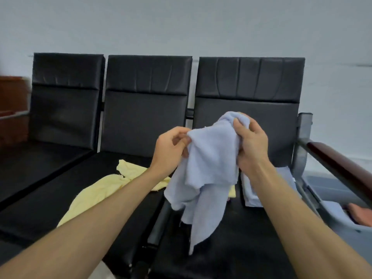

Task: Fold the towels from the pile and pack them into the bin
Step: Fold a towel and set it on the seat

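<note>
Two-handed hold on a pale blue towel (209, 168), raised above the right seat of the black bench (147, 121). Pinches one upper edge between thumb and fingers of the left hand (173, 146); clutches a bunched upper part in the curled fingers of the right hand (251, 146). Hangs crumpled and unfolded from both grips, lowest corner dangling over the front of that right seat; contact with the seat unclear. Yellow towel (96, 194) spread and rumpled on the bench's middle seat. Folded pale towel (248, 196) flat on the right seat, partly hidden behind the right forearm. Grey bin (330, 184) just beyond the bench's right armrest (342, 168), with pale folded cloth and an orange-pink cloth (360, 214) inside.
</note>
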Demonstrator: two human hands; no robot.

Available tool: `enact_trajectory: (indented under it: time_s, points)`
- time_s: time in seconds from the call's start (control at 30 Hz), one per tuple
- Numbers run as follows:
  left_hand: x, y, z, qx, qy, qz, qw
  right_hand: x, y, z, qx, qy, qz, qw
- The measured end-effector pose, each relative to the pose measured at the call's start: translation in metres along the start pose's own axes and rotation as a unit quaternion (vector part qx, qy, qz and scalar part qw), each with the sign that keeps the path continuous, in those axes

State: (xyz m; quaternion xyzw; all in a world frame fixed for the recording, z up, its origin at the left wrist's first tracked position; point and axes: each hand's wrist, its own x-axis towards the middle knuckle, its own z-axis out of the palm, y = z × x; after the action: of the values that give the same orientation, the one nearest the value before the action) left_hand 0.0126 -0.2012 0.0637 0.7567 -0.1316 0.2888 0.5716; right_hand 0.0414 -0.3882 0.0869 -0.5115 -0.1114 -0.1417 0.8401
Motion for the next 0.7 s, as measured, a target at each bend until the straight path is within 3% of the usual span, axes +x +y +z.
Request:
enact_trajectory:
  time_s: [0.1, 0.2, 0.33, 0.43, 0.6, 0.7]
  points:
    - [0.010, 0.022, 0.018, 0.025, -0.019, -0.002, 0.999, -0.008, -0.021, -0.013, -0.069, 0.055, -0.028, 0.996]
    - [0.013, 0.023, 0.036, 0.061, -0.049, -0.041, 0.996, -0.010, -0.025, -0.037, -0.082, 0.107, 0.043, 0.990]
    - [0.010, 0.000, 0.055, 0.145, -0.060, -0.098, 0.983, -0.014, -0.018, -0.082, -0.272, 0.075, 0.119, 0.952]
    - [0.003, -0.034, 0.067, 0.190, -0.085, -0.176, 0.962, -0.020, 0.006, -0.115, -0.421, 0.016, 0.194, 0.886]
    - [-0.039, -0.078, 0.076, 0.242, -0.235, -0.235, 0.912, -0.042, 0.032, -0.140, -0.560, -0.145, 0.381, 0.721]
    - [-0.066, -0.093, 0.078, 0.279, -0.245, -0.216, 0.903, -0.041, 0.041, -0.150, -0.623, -0.157, 0.340, 0.686]
